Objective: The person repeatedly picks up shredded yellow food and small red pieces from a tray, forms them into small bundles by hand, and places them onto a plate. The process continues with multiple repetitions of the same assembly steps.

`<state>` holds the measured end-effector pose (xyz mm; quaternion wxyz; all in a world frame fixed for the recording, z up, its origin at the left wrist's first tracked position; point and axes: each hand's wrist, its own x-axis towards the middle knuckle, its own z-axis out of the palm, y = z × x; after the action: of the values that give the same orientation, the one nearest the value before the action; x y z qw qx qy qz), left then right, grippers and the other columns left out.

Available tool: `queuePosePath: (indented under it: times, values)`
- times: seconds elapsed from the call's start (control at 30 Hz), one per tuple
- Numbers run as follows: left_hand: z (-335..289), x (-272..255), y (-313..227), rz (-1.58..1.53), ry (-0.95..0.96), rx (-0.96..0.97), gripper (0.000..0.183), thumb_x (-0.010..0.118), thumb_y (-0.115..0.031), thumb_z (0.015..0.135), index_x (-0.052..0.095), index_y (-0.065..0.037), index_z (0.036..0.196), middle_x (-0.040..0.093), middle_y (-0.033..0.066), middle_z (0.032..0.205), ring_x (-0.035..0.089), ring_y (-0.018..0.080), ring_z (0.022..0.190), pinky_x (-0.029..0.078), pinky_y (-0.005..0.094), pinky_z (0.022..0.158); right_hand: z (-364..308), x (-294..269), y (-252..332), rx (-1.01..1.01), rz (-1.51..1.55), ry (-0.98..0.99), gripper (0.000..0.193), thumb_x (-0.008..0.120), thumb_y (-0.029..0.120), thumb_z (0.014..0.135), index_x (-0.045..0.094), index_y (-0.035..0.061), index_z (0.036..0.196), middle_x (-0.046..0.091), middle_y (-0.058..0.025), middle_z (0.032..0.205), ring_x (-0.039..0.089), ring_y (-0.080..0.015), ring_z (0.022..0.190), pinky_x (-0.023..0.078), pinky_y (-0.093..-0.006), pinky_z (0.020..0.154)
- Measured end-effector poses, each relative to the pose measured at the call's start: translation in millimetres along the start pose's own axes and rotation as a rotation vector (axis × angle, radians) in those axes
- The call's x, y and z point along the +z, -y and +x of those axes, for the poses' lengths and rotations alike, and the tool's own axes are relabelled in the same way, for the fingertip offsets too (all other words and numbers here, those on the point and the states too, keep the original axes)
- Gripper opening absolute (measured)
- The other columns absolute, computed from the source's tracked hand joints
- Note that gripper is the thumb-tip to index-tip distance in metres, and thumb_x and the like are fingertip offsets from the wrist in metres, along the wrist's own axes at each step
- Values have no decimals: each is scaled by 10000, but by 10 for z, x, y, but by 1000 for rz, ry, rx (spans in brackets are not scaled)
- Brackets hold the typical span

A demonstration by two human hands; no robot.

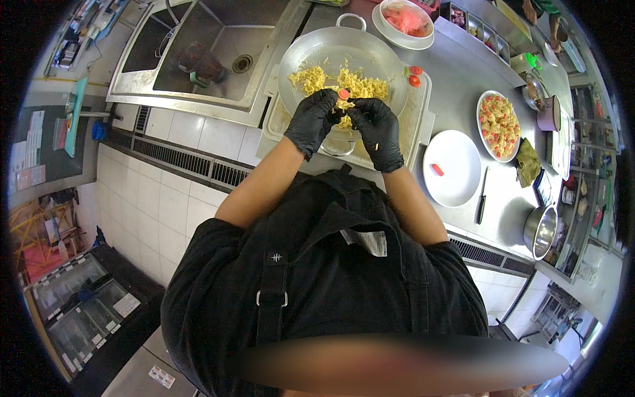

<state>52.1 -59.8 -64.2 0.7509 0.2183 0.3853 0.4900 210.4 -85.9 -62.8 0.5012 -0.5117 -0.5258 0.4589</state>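
Over a wide metal pan (311, 49), both my hands wear black gloves. My left hand (313, 124) is closed in a pinch on a short red-orange sausage piece (344, 94) with yellow noodles around its lower part. From the other side, my right hand (377, 131) pinches the noodles at that same piece; its fingertips are partly hidden. Loose yellow noodles (367, 87) lie in the pan in clumps. Right of the pan, a white round plate (456, 188) bears one red sausage piece (437, 170). An oval white plate beyond it holds many noodle-wrapped pieces (499, 126).
The pan rests on a metal tray (418, 126); two cherry tomatoes (415, 81) lie by its rim. A knife (483, 198), green cloth (528, 163) and steel bowl (540, 231) are at the right. A bowl with pink contents (405, 20) stands behind; a sink (254, 86) is left.
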Motion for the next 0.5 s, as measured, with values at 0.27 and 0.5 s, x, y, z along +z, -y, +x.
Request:
queuePosePath:
  times: [0.27,0.5]
  values:
    - [52,-191,25,392,126,175,305,637,-82,871,563,-12,1159,626,99,1084,615,214,975,538,318,785,200,-147,-15,-38,-20,21,105,641,62,862,669,20,953,673,-62,823,616,-137,695,503,-285,652]
    - [13,-257,-169,198,54,166,203,646,-180,887,613,-46,1036,638,50,955,615,152,822,521,264,670,459,-368,-99,-144,-121,-284,119,667,103,842,691,44,942,688,-91,921,639,-183,812,501,-296,741]
